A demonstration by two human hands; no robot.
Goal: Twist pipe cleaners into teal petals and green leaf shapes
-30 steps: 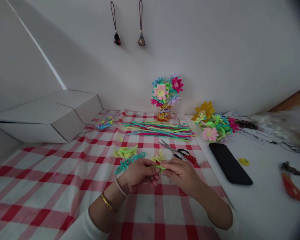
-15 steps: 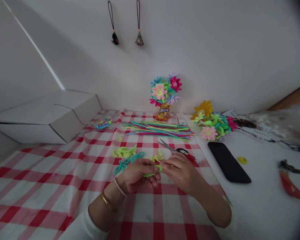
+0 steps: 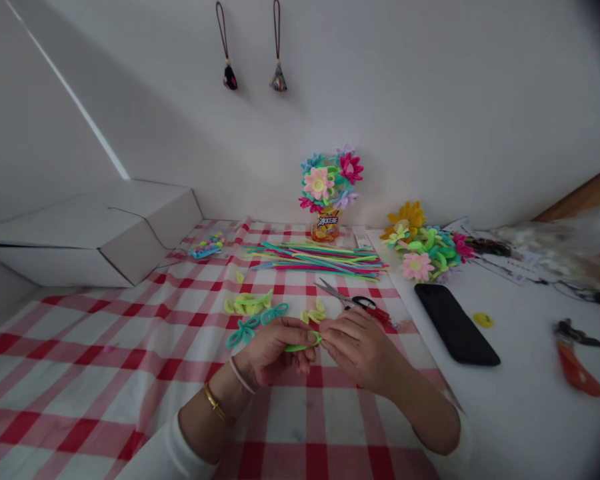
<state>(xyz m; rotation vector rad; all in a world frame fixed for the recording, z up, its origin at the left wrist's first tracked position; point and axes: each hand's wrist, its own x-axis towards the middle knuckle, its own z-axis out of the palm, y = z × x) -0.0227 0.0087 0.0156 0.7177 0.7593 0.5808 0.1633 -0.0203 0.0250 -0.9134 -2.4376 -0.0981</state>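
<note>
Both hands meet low over the red-and-white checked cloth [image 3: 80,347]. My left hand [image 3: 273,350] and my right hand [image 3: 357,347] pinch the two ends of a short light-green pipe cleaner [image 3: 303,345] bent into a loop between them. Just beyond the hands lie a teal looped piece [image 3: 253,325], yellow-green petal loops [image 3: 247,303] and a few small yellow loops [image 3: 315,312]. Red-handled scissors [image 3: 355,301] rest right behind my right hand.
A row of coloured pipe cleaners [image 3: 320,259] lies further back, with a jar of pipe-cleaner flowers [image 3: 330,190] behind it. More flowers [image 3: 425,250], a black phone [image 3: 455,323] and orange pliers [image 3: 577,360] are at the right. A white box [image 3: 90,230] sits left.
My hands have stayed close together, turning the green pipe cleaner; its loop now shows more plainly between the fingers. The camera shifted slightly.
</note>
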